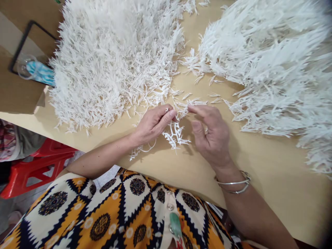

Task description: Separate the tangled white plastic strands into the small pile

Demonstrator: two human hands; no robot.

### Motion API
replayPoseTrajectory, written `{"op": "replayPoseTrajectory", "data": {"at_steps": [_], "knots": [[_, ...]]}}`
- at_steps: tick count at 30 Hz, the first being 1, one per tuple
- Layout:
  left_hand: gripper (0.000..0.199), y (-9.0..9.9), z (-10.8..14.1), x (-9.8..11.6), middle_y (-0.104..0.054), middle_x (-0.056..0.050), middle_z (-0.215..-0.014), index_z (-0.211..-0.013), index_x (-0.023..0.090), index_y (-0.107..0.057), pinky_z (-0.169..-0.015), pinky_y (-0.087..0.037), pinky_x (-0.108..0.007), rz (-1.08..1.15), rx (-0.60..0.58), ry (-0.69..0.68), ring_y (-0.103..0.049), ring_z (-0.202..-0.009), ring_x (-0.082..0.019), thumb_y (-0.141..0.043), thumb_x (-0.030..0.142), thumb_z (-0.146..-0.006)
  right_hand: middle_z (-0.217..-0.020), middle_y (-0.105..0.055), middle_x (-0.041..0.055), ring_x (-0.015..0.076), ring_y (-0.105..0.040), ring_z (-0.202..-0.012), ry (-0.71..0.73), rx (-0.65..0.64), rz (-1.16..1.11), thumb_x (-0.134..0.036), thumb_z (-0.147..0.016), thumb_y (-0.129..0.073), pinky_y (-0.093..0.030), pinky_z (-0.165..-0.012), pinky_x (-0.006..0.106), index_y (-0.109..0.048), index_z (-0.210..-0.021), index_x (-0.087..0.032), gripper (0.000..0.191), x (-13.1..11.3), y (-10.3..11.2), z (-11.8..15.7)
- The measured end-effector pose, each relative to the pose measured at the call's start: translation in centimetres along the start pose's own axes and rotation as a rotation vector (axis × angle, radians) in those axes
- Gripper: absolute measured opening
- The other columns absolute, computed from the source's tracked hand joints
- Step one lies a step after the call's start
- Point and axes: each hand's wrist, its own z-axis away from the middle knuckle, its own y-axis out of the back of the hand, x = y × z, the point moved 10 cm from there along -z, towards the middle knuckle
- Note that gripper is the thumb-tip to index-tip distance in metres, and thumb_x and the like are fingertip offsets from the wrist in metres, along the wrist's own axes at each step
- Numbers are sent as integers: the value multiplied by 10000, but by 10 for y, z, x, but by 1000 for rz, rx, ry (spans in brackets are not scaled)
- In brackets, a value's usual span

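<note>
My left hand (155, 122) is closed, thumb against the fingers, holding a white branched plastic piece (174, 135) that hangs below the fingertips over the table. To its right my right hand (211, 129) is raised with thumb and forefinger apart and the other fingers curled; nothing shows between them. Its forefinger tip is near small loose white sprigs (194, 102). Another thin white piece (137, 151) lies under my left wrist. Past my hands, a large heap of white sprigs (116, 58) is at the left.
A second heap of white strands (272, 65) covers the right of the table (259, 162). At the far left stand a cardboard box (18, 93) and a clear plastic cup (27, 67) by a blue-white packet (41, 72). A red stool (38, 169) is below the table edge.
</note>
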Motion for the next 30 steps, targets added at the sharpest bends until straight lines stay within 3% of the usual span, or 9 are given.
{"op": "replayPoseTrajectory", "data": {"at_steps": [5,10,15,19,21,24,28,30], "knots": [[407,-4,0,-2,-686,-6,-793,-879,199,-669,-715,-504,-271,46,-33,29,-608,-707,-98,-488,475,-1115,-1355,-766,103,266,-700,-1283,22,-158,-154,-346,-1092,-535,-559,-1134,538,-645,-1462,-283,391,-2,-21,6],[411,3,1,-8,-683,-12,-842,-896,197,-663,-727,-503,-269,118,39,76,-589,-720,-94,-472,485,-1118,-1299,-776,87,252,-716,-1243,-65,-210,-249,-315,-1059,-621,-577,-1103,507,-700,-1351,-295,303,6,-27,9],[347,4,2,-7,-627,1,-829,-902,199,-630,-741,-470,-278,121,45,50,-541,-730,-96,-526,464,-1101,-1044,-771,30,201,-743,-976,-205,-156,-377,-245,-999,-709,-606,-911,403,-737,-1061,-274,74,16,-26,13],[298,9,5,-9,-605,-24,-969,-1126,220,-609,-812,-496,-294,156,86,34,-553,-853,-126,-601,509,-1053,-925,-743,2,171,-711,-810,-274,-21,-345,-252,-995,-710,-574,-753,344,-714,-1024,-268,34,27,-15,15],[459,10,5,-7,-614,-56,-1077,-1276,227,-578,-847,-523,-301,168,98,-4,-580,-935,-149,-671,575,-991,-902,-731,4,178,-705,-803,-243,46,-264,-267,-991,-708,-566,-741,349,-703,-1009,-266,18,27,-7,14],[712,5,3,-10,-606,-34,-1015,-1364,226,-546,-699,-503,-253,157,63,25,-568,-842,-132,-811,642,-850,-926,-738,21,207,-711,-861,-111,70,-131,-276,-988,-703,-580,-800,384,-687,-1015,-272,31,14,-2,10],[616,-6,1,-17,-534,59,-794,-1203,202,-624,-563,-393,-214,125,-20,110,-448,-627,-67,-878,590,-798,-899,-744,20,224,-713,-871,124,77,57,-233,-990,-676,-568,-875,420,-656,-1029,-285,68,-11,-1,7],[591,-6,2,-20,-488,92,-725,-1126,201,-605,-530,-353,-204,136,-6,144,-413,-585,-57,-906,566,-772,-899,-746,23,230,-716,-884,192,88,142,-189,-982,-669,-549,-887,420,-639,-1045,-279,114,-18,-1,7]]}}
